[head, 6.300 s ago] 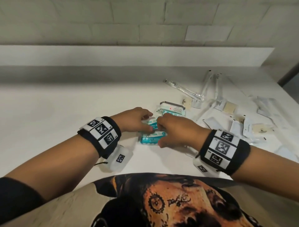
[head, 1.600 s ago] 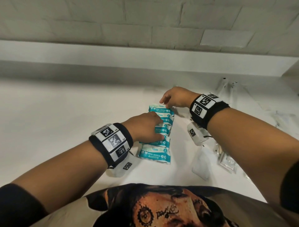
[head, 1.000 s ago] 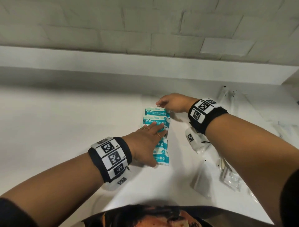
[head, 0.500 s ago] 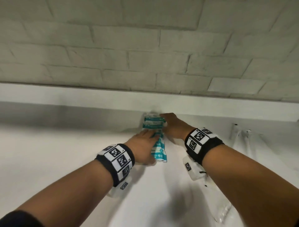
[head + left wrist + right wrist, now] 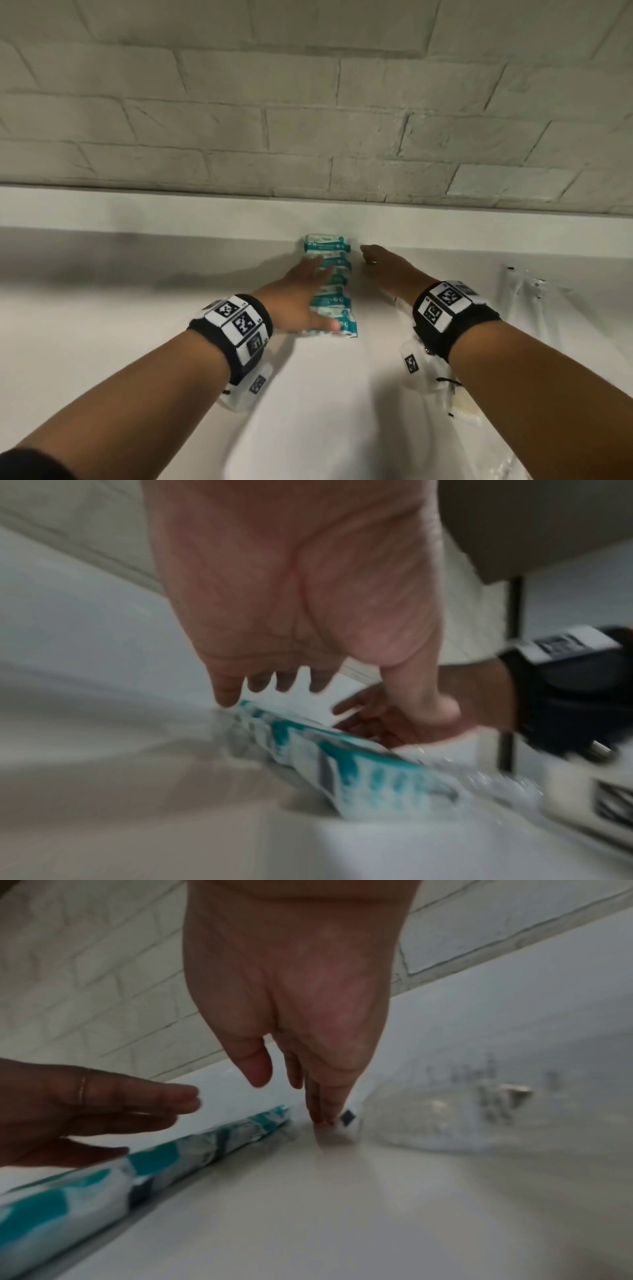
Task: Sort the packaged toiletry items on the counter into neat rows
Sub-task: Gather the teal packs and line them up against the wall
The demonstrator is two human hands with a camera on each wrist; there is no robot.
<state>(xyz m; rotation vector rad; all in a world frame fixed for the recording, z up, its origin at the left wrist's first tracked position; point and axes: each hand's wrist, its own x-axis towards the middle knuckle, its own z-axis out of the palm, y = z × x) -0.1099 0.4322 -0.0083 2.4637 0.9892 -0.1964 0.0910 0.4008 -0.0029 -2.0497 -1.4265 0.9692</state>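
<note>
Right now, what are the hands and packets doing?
Left hand flat on wipe packets, lined toward back wall. Right hand open beside the row. Clear sachets lie right, unsorted.

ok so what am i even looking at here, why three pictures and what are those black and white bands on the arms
There is no machine here: a person is tidying a white counter with two bare hands. The black bands with checkered squares sit on the wrists, where two of the cameras are worn.

The large picture comes from a camera on the person's head, looking down at both arms. The other two come from the wrist cameras and look along each palm toward the fingers, so they are close and blurry.

On the counter lies a row of teal and white wipe packs, running away toward the brick wall. The left hand lies flat along that row with straight fingers. The right hand touches the counter beside the row with its fingertips. Neither hand has a grip on anything. Clear plastic sachets lie off to the right.
</note>
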